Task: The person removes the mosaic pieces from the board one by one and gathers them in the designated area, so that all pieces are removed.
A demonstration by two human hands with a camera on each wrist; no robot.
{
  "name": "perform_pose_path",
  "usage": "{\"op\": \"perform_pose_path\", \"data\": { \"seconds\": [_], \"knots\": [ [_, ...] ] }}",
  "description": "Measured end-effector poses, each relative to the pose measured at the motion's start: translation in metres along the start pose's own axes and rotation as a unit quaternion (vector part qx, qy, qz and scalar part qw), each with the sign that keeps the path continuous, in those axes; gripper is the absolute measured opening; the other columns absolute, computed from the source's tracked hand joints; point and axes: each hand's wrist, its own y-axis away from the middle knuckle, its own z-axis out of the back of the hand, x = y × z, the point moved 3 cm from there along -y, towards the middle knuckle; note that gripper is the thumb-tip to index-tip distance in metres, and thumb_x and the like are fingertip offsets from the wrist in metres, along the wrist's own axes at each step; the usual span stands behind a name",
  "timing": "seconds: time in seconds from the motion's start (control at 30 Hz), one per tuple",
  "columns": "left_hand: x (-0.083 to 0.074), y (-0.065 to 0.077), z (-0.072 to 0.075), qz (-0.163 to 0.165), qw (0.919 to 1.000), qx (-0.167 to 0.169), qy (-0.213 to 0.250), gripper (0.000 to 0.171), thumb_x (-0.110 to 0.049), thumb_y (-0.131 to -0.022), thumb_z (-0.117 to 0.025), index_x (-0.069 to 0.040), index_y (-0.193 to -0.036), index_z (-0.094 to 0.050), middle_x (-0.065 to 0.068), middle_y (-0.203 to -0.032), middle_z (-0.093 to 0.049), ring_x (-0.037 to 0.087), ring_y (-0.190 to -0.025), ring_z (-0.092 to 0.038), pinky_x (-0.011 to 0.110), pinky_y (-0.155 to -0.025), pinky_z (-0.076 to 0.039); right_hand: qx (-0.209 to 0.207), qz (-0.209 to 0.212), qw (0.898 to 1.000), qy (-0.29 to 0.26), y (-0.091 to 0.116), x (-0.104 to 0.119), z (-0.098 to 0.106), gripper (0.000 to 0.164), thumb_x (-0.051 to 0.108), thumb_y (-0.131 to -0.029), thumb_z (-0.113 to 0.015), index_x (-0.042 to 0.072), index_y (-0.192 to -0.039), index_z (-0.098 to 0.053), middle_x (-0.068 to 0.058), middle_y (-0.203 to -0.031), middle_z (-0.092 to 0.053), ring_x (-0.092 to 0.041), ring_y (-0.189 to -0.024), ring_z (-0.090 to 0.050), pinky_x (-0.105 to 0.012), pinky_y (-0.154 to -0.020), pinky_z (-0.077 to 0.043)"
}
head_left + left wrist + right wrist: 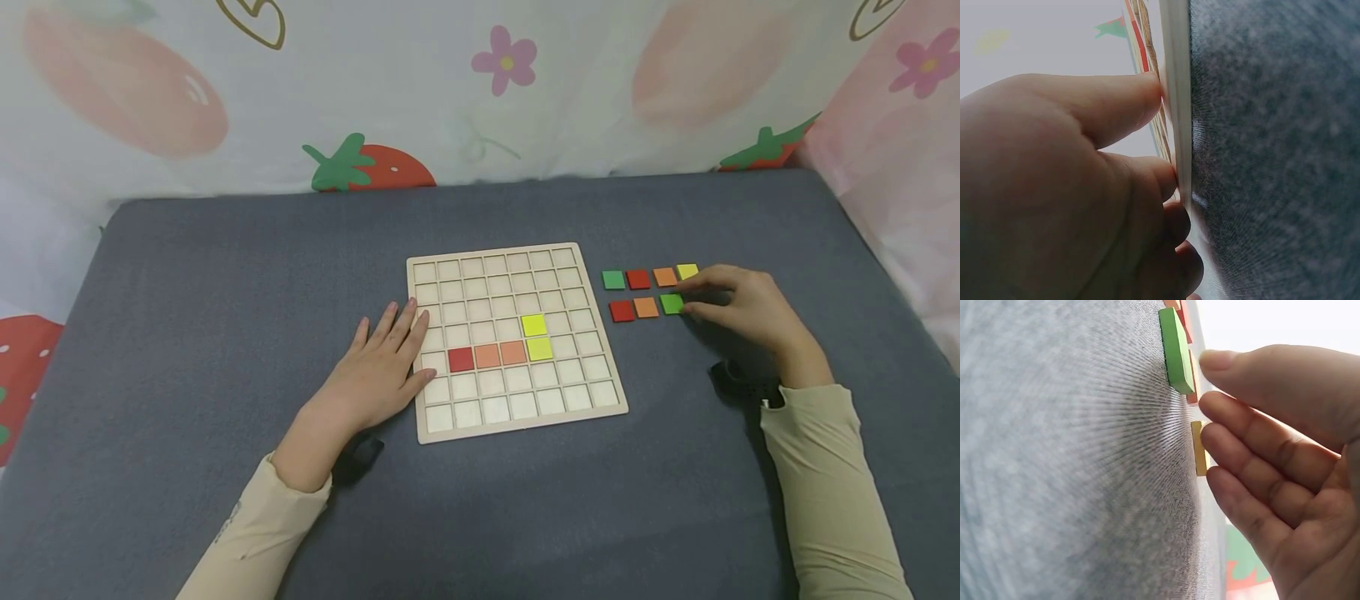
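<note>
A pale wooden grid board (495, 408) lies on the table. My left hand (367, 375) rests on its left edge with fingers spread; the left wrist view shows the thumb and fingertips at the board's rim (1177, 94). Set in the grid are a red tile (461, 360), two orange tiles (487, 356) in a row, and two yellow tiles (539, 348). Right of the board, my right hand (757, 308) hovers by a light green tile (671, 304) and a yellow tile (1198, 450). Its thumb and fingers are apart, with no tile gripped between them.
Two short rows of loose tiles lie right of the board, among them a dark green tile (613, 280), red tiles (622, 312) and orange tiles (646, 307). A grey cloth (225, 333) covers the table. Behind its far edge hangs a fruit-and-flower printed curtain (570, 125).
</note>
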Motion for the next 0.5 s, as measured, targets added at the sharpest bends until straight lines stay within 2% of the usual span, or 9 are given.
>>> {"op": "perform_pose_path", "data": {
  "seconds": [0.1, 0.17, 0.37, 0.5],
  "knots": [
    [-0.0002, 0.0001, 0.0002, 0.001, 1.0, 0.001, 0.001, 0.072, -0.039, -0.099, -0.043, -0.005, -0.152, -0.007, 0.012, -0.158, 0.002, 0.031, -0.143, 0.004, 0.053, -0.112, -0.001, -0.008, -0.009, 1.0, -0.001, -0.0001, 0.0008, 0.0008, 0.026, 0.005, -0.078, -0.076, 0.003, -0.104, -0.07, -0.012, -0.101, -0.067, -0.014, -0.09, -0.054, -0.041, -0.083, -0.041],
    [-0.0003, 0.0, 0.0002, 0.001, 1.0, 0.001, 0.002, 0.072, -0.039, -0.099, -0.043, -0.005, -0.152, -0.008, 0.012, -0.158, 0.002, 0.031, -0.143, 0.004, 0.053, -0.112, 0.0, -0.013, 0.001, 1.0, 0.0, 0.0004, 0.0017, 0.0015, 0.025, 0.005, -0.079, -0.076, 0.002, -0.103, -0.07, -0.013, -0.1, -0.067, -0.013, -0.09, -0.054, -0.041, -0.082, -0.041],
    [-0.0005, -0.0001, 0.0004, 0.002, 1.0, 0.001, 0.001, 0.072, -0.039, -0.099, -0.043, -0.005, -0.152, -0.008, 0.013, -0.158, 0.001, 0.031, -0.143, 0.003, 0.053, -0.112, -0.001, -0.025, 0.018, 1.0, -0.002, 0.0006, 0.0063, 0.0036, 0.025, 0.005, -0.078, -0.077, 0.001, -0.102, -0.07, -0.014, -0.1, -0.067, -0.023, -0.091, -0.057, -0.045, -0.083, -0.042],
    [-0.0002, -0.0002, 0.0005, 0.002, 1.0, 0.001, -0.001, 0.072, -0.04, -0.099, -0.043, -0.005, -0.152, -0.008, 0.013, -0.158, 0.001, 0.031, -0.143, 0.003, 0.053, -0.112, -0.001, -0.028, 0.024, 0.999, -0.005, 0.0002, 0.0096, 0.0041, 0.026, 0.005, -0.078, -0.077, 0.001, -0.102, -0.07, -0.015, -0.1, -0.067, -0.026, -0.092, -0.057, -0.047, -0.084, -0.043]
  ]
}}
